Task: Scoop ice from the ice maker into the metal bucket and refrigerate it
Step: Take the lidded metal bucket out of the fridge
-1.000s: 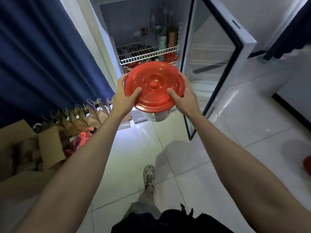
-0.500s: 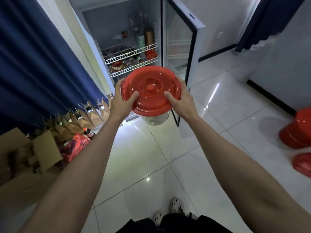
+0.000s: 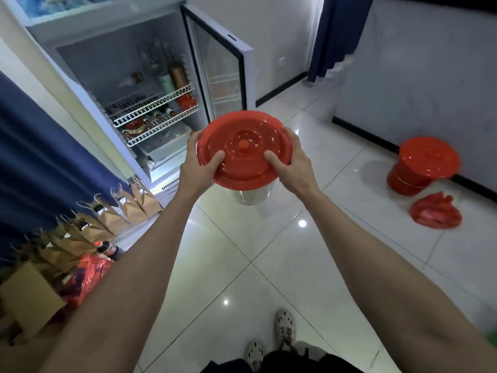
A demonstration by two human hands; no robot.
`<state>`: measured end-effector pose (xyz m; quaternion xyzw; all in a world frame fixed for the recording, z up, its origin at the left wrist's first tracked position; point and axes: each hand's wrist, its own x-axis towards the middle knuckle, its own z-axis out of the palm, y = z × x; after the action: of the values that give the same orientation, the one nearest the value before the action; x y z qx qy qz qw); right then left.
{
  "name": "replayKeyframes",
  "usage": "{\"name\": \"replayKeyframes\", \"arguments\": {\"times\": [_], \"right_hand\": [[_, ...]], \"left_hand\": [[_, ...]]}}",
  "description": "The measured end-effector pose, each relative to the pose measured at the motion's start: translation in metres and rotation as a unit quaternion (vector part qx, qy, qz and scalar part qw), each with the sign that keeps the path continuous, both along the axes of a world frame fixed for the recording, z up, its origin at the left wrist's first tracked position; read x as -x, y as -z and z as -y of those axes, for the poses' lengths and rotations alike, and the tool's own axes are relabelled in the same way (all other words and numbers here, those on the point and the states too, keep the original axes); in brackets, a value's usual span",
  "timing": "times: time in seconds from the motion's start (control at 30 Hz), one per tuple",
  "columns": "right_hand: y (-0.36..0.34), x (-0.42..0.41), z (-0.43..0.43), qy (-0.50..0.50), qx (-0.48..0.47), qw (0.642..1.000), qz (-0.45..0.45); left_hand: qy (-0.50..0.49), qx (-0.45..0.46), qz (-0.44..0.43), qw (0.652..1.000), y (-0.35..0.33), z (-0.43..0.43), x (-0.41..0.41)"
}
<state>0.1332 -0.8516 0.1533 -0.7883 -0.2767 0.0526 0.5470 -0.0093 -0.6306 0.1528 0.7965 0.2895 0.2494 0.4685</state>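
I hold the metal bucket (image 3: 251, 196) out in front of me at chest height, capped with a round red lid (image 3: 243, 149). My left hand (image 3: 199, 162) grips the lid's left rim with the thumb on top. My right hand (image 3: 289, 162) grips the right rim the same way. Only the bucket's shiny lower wall shows under the lid; its contents are hidden. The fridge (image 3: 129, 84) stands open ahead and to the left, with wire shelves (image 3: 153, 109) holding bottles and jars.
The fridge's glass door (image 3: 223, 74) swings out to the right. Paper bags (image 3: 113, 214) and a cardboard box (image 3: 29, 300) line the floor by a blue curtain (image 3: 40, 168) on the left. A red lidded bucket (image 3: 423, 166) and a red plastic bag (image 3: 437, 211) sit by the right wall.
The fridge now sits farther away and more to the left in view. The red bucket and bag by the right wall have come into sight. Both hands keep their grip.
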Motion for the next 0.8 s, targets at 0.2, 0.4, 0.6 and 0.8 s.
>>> {"name": "replayKeyframes", "arguments": {"times": [0.2, 0.4, 0.6, 0.8], "right_hand": [[-0.004, -0.031, 0.032, 0.035, -0.002, 0.999, 0.007], [-0.001, -0.092, 0.064, 0.057, -0.007, 0.998, 0.005], [0.001, -0.180, 0.103, 0.079, -0.008, 0.997, 0.004], [-0.004, -0.261, 0.140, 0.090, -0.007, 0.996, 0.003]], "left_hand": [[0.034, -0.010, 0.009, 0.999, -0.001, 0.024, -0.048], [0.058, -0.024, -0.001, 0.998, -0.001, 0.053, -0.121], [0.075, -0.023, -0.004, 0.997, -0.001, 0.090, -0.217], [0.092, -0.012, -0.004, 0.996, -0.002, 0.118, -0.307]]}}
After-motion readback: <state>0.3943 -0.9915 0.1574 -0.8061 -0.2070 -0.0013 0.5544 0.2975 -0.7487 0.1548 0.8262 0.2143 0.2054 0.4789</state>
